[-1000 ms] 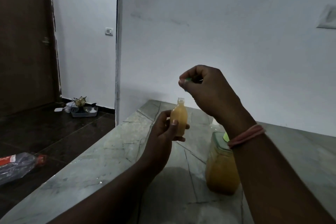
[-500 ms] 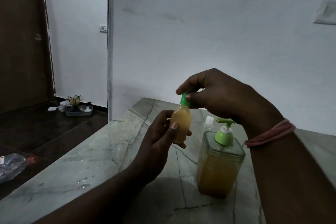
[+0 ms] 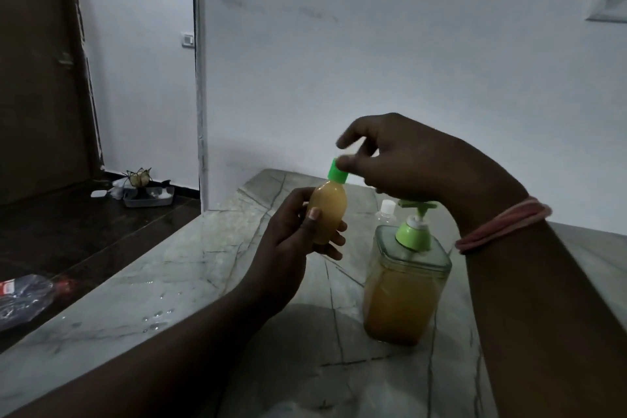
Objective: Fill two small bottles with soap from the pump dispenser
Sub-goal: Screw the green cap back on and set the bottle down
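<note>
My left hand point(image 3: 288, 248) grips a small bottle point(image 3: 329, 214) full of orange soap and holds it upright above the marble counter point(image 3: 190, 268). A green cap point(image 3: 337, 175) sits on its neck. My right hand point(image 3: 407, 159) hovers over the cap; the thumb touches the cap's tip and the forefinger is lifted off it, blurred. The square pump dispenser point(image 3: 403, 288), about half full of orange soap, has a green pump head point(image 3: 415, 231) and stands on the counter below my right wrist. A second small clear bottle point(image 3: 386, 212) with a white cap stands behind it, mostly hidden.
Water drops point(image 3: 156, 319) lie on the counter near its left edge. Beyond that edge the dark floor holds a crumpled plastic bottle point(image 3: 27, 295) and a tray point(image 3: 149, 197) with small items. A white wall stands close behind the counter.
The green cap came down in my right hand onto the bottle's neck. That hand's forefinger has since lifted off the cap. The left hand kept the bottle almost still.
</note>
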`<action>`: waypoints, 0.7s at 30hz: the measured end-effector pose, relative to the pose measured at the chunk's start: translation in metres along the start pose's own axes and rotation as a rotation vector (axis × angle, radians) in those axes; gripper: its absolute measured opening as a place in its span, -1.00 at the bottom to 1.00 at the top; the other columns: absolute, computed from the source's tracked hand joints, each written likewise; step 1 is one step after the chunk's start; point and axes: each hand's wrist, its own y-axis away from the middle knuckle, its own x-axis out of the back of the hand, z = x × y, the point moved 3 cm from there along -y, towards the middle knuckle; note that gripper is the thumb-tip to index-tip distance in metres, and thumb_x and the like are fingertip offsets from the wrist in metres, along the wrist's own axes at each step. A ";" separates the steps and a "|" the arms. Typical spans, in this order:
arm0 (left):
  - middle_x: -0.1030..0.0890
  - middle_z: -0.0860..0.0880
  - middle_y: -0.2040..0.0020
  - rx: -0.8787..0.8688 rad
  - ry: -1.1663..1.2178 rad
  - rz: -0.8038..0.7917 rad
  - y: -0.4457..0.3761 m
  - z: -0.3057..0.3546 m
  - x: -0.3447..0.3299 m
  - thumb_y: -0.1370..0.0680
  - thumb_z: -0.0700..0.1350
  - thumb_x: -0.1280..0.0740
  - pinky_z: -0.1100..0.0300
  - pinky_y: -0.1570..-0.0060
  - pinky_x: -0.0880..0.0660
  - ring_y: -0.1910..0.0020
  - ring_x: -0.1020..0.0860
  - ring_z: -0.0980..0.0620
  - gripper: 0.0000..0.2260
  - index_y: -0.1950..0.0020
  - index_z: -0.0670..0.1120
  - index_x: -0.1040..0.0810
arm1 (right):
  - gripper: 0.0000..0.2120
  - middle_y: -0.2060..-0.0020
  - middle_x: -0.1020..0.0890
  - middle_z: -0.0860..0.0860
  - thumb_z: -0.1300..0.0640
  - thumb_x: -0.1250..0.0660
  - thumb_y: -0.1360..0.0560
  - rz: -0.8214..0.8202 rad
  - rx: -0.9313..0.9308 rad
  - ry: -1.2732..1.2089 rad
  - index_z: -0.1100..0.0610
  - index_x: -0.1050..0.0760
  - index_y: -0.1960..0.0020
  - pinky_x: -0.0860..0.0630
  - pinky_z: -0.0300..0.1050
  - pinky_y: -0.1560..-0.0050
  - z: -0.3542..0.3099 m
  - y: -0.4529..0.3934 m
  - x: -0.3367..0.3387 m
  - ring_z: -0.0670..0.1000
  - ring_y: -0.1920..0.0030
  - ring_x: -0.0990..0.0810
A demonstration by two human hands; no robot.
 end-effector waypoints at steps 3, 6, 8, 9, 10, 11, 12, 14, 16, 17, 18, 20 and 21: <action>-0.67 -0.22 0.00 0.014 0.002 -0.007 0.000 -0.002 0.001 -0.63 -0.06 -0.20 -0.02 0.16 -0.65 0.07 -0.66 -0.24 -0.70 -0.34 -0.11 -0.43 | -0.68 -0.06 -0.64 -0.11 0.23 -0.38 -0.54 -0.104 0.104 -0.079 -0.10 -0.61 -0.19 -0.56 -0.16 0.09 -0.002 -0.001 -0.008 -0.09 0.05 -0.65; -0.68 -0.21 0.01 0.015 -0.009 -0.008 -0.001 -0.002 0.002 -0.63 -0.06 -0.20 0.01 0.17 -0.65 0.09 -0.67 -0.21 -0.70 -0.33 -0.12 -0.43 | -0.93 0.23 -0.72 -0.01 0.01 -0.46 -0.49 0.010 0.053 -0.076 -0.01 -0.67 0.08 -0.52 -0.26 0.44 -0.001 -0.004 -0.010 -0.08 0.31 -0.70; -0.68 -0.19 0.03 0.019 -0.007 0.005 -0.003 -0.003 0.004 -0.63 -0.06 -0.20 0.01 0.17 -0.64 0.10 -0.66 -0.19 -0.71 -0.32 -0.12 -0.43 | -0.64 0.35 -0.70 0.03 -0.25 -0.40 -0.46 0.092 -0.001 -0.050 0.06 -0.65 0.18 -0.54 -0.22 0.52 0.004 -0.005 -0.006 -0.03 0.40 -0.68; -0.68 -0.19 0.04 0.022 -0.002 0.013 -0.003 -0.003 0.004 -0.64 -0.06 -0.21 0.02 0.17 -0.64 0.10 -0.66 -0.18 -0.73 -0.32 -0.12 -0.43 | -0.60 0.30 -0.70 0.01 -0.29 -0.36 -0.46 0.113 0.011 -0.030 0.04 -0.65 0.14 -0.61 -0.15 0.40 0.007 -0.007 -0.005 -0.02 0.34 -0.69; -0.69 -0.18 0.05 0.024 0.004 0.016 -0.004 -0.004 0.005 -0.67 -0.07 -0.22 0.02 0.17 -0.64 0.11 -0.66 -0.18 -0.74 -0.32 -0.13 -0.43 | -0.67 0.19 -0.70 -0.02 -0.26 -0.36 -0.48 0.102 0.042 -0.040 -0.01 -0.66 0.04 -0.62 -0.11 0.24 0.008 -0.009 -0.005 -0.04 0.25 -0.68; -0.69 -0.17 0.05 0.027 0.011 0.016 -0.004 -0.004 0.005 -0.68 -0.08 -0.22 0.02 0.17 -0.64 0.11 -0.66 -0.18 -0.75 -0.32 -0.14 -0.43 | -0.77 0.07 -0.68 -0.07 -0.16 -0.39 -0.51 0.048 0.076 -0.066 -0.08 -0.64 -0.09 -0.59 -0.10 0.12 0.007 -0.008 -0.007 -0.08 0.15 -0.66; -0.69 -0.17 0.06 0.032 0.017 0.012 -0.004 -0.005 0.005 -0.68 -0.08 -0.22 0.02 0.17 -0.63 0.11 -0.66 -0.18 -0.75 -0.32 -0.14 -0.43 | -0.77 -0.02 -0.65 -0.11 -0.01 -0.42 -0.53 -0.004 0.096 -0.095 -0.13 -0.61 -0.18 -0.55 -0.12 0.06 0.006 -0.009 -0.009 -0.11 0.07 -0.64; -0.69 -0.17 0.06 0.037 0.022 -0.005 -0.004 -0.005 0.004 -0.64 -0.08 -0.21 0.01 0.16 -0.63 0.12 -0.66 -0.18 -0.73 -0.31 -0.14 -0.43 | -0.68 -0.04 -0.63 -0.14 0.21 -0.42 -0.52 -0.056 0.123 -0.110 -0.14 -0.63 -0.18 -0.47 -0.21 0.13 0.005 -0.011 -0.015 -0.14 0.05 -0.61; -0.69 -0.15 0.07 0.038 0.004 -0.017 -0.003 -0.005 0.004 -0.62 -0.06 -0.19 0.01 0.16 -0.63 0.13 -0.65 -0.15 -0.72 -0.29 -0.10 -0.44 | -0.71 0.05 -0.65 -0.12 0.27 -0.40 -0.50 -0.031 0.128 -0.071 -0.09 -0.67 -0.08 -0.43 -0.25 0.21 0.003 -0.013 -0.020 -0.13 0.09 -0.61; -0.69 -0.14 0.08 0.031 -0.016 -0.013 -0.003 -0.006 0.005 -0.61 -0.05 -0.19 0.02 0.16 -0.62 0.14 -0.65 -0.13 -0.73 -0.29 -0.09 -0.44 | -0.74 0.09 -0.65 -0.11 0.27 -0.40 -0.51 -0.016 0.113 -0.063 -0.07 -0.68 -0.04 -0.47 -0.22 0.20 0.003 -0.015 -0.023 -0.11 0.10 -0.62; -0.69 -0.13 0.09 0.017 -0.046 -0.005 -0.003 -0.006 0.006 -0.62 -0.05 -0.19 0.02 0.17 -0.62 0.15 -0.65 -0.11 -0.73 -0.29 -0.08 -0.44 | -0.78 0.12 -0.65 -0.12 0.24 -0.39 -0.52 -0.004 0.094 -0.050 -0.05 -0.67 -0.02 -0.50 -0.19 0.18 0.003 -0.017 -0.025 -0.12 0.11 -0.62; -0.69 -0.08 0.09 -0.022 -0.135 0.011 -0.004 -0.008 0.009 -0.62 -0.03 -0.19 0.01 0.17 -0.61 0.16 -0.65 -0.09 -0.75 -0.28 -0.04 -0.44 | -0.87 0.14 -0.62 -0.17 0.17 -0.36 -0.56 0.013 0.072 0.048 -0.02 -0.64 -0.01 -0.45 -0.24 0.25 0.002 -0.019 -0.030 -0.21 0.19 -0.55; -0.69 -0.03 0.07 -0.042 -0.190 0.017 -0.004 -0.009 0.010 -0.63 -0.02 -0.19 0.01 0.17 -0.62 0.15 -0.66 -0.08 -0.77 -0.27 0.02 -0.44 | -0.88 0.13 -0.62 -0.19 0.16 -0.33 -0.58 0.016 0.073 0.120 0.00 -0.62 -0.01 -0.38 -0.28 0.31 0.001 -0.019 -0.032 -0.23 0.24 -0.50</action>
